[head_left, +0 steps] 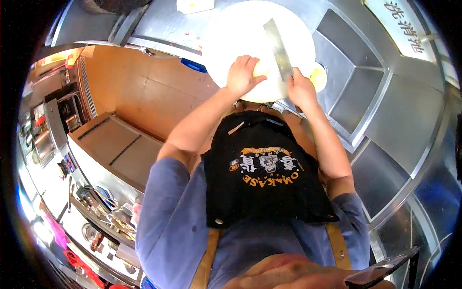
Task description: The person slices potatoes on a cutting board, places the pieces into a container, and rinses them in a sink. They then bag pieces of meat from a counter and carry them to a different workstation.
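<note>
My right hand [302, 90] is closed round the handle of a wide-bladed cleaver [278, 45]. Its blade lies over a large round white cutting board [228, 31]. To the left of the blade, my left hand [242, 76] rests on the board, its fingers and thumb around a pale yellow piece of food [261, 68]. What kind of food it is, I cannot make out, and the hand covers part of it. Just beyond the board's right edge, more yellow food [317, 77] shows, partly behind my right hand.
The board sits on a steel counter [163, 26], beside a steel sink [358, 91] at right. A white object [195, 5] stands at the counter's back. A blue item [193, 65] shows below the counter edge. Shelves with utensils [115, 216] line the left.
</note>
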A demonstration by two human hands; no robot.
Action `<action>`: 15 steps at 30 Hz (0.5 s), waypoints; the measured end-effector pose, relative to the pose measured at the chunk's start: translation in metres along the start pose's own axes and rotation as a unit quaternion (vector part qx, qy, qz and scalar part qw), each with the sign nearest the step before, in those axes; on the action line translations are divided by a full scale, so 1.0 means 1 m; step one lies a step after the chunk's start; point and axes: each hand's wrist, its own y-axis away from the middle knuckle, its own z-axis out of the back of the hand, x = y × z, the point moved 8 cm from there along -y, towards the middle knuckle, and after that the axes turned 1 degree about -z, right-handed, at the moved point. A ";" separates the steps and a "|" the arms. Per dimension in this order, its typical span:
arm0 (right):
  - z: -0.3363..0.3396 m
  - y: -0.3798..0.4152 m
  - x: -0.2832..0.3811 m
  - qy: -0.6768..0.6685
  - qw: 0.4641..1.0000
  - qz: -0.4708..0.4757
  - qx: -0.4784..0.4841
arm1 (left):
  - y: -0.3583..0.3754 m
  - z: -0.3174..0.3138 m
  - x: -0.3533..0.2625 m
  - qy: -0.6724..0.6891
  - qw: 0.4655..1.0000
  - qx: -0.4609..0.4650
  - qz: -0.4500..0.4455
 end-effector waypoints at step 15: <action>-0.033 -0.022 0.057 0.088 0.995 -0.020 0.037 | 0.031 0.023 0.014 0.133 0.984 -0.109 -0.044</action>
